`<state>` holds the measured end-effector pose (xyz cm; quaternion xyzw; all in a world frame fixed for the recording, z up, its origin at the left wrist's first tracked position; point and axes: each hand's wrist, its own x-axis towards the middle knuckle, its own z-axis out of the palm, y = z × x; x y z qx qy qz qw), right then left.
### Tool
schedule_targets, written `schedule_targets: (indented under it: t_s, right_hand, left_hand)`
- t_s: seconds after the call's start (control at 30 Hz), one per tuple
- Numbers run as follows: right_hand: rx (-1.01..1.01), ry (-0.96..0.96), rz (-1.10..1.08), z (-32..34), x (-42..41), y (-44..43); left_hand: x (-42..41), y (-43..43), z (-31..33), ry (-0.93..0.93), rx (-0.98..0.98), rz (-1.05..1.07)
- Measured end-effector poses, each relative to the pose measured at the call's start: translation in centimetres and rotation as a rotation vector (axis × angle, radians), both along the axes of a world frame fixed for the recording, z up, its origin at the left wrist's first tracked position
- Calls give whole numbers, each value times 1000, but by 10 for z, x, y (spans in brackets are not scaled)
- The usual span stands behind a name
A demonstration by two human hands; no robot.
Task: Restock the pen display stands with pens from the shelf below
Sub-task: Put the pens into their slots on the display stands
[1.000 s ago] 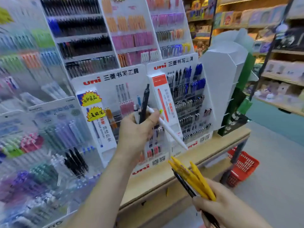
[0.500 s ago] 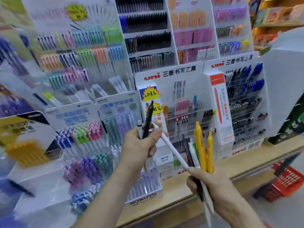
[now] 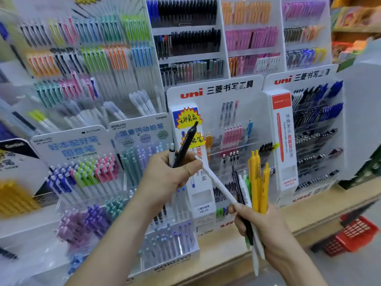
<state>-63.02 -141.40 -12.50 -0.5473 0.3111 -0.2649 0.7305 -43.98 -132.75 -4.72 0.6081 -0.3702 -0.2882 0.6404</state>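
Our left hand [image 3: 165, 182] grips a black pen [image 3: 186, 147], our right hand [image 3: 268, 230] a bunch [image 3: 257, 182]; we should pass the white pen [image 3: 218, 188] between them without spilling.

You are in stationery shop. Proof around you: branded retail stands, uni stands [image 3: 214, 89] and KOKUYO stands [image 3: 70, 145], tiers packed with pens [image 3: 86, 172] sorted by colour. Taller pen racks [image 3: 185, 38] behind. Yellow promo stickers [image 3: 188, 118] on one stand. Wooden counter [image 3: 321, 209] beneath. Red shopping basket [image 3: 356, 236] on floor to your right; more stocked shelves [image 3: 354, 17] beyond, blurred.
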Motion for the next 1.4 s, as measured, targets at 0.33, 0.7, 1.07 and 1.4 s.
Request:
schedule_targets:
  t_s: [0.33, 0.7, 1.07, 1.4]
  right_hand:
    - [-53, 58, 50, 0, 2, -94]
    - [-72, 81, 22, -16, 4, -142]
    - [-70, 91, 199, -9, 35, -122]
    - [-84, 44, 480, 4, 117, -22]
  left_hand:
    - [-7, -73, -5, -81, -58, 181]
    - [-5, -104, -19, -457, 23, 451]
    - [7, -74, -15, -229, -45, 534]
    - [48, 44, -11, -147, -83, 604]
